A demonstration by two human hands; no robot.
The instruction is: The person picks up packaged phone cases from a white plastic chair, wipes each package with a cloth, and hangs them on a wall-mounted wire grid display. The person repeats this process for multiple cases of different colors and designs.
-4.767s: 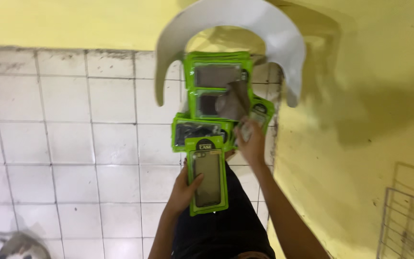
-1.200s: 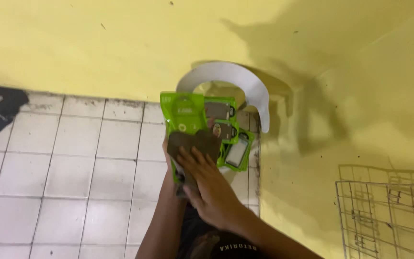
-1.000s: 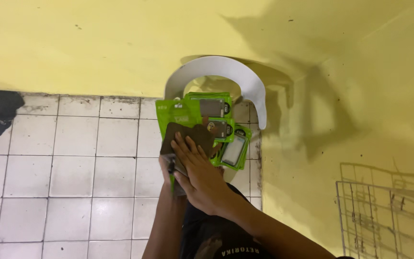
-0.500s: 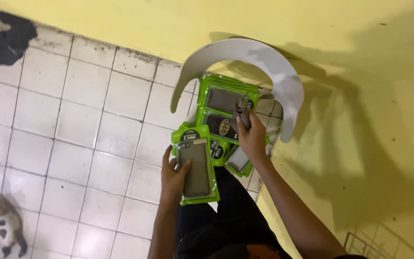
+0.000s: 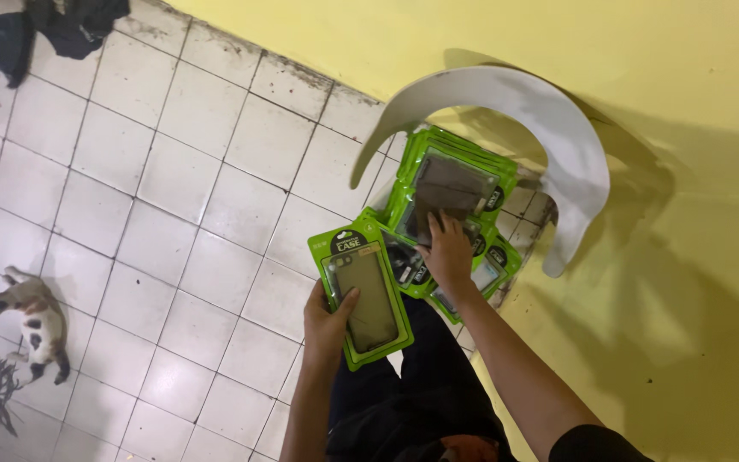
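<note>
I see my left hand [image 5: 327, 318] closed on a green phone-case package [image 5: 361, 293], thumb laid across its clear front and the other fingers hidden behind the card, so the pack stands out above and to the right of that thumb. My right hand [image 5: 448, 253] rests palm down, its fingers together and flat on a pile of green packages [image 5: 451, 192] rather than clamped round anything; the fingertips touch the dark window of one pack, and more packs spread beyond them and to either side. I cannot tell whether the thumb of that hand hooks under an edge. The held package sits just beside the pile, its upper corner overlapping the nearest pack. A curved white board [image 5: 523, 107] arches over the pile, past the right fingertips, against the yellow wall [image 5: 694, 282]. Below both wrists are my dark trousers [image 5: 412, 385]. Well away from the left fingers, on the white tiled floor [image 5: 156, 214], lies a cat [image 5: 32, 316], and dark cloth [image 5: 62, 26] lies far off in the corner.
</note>
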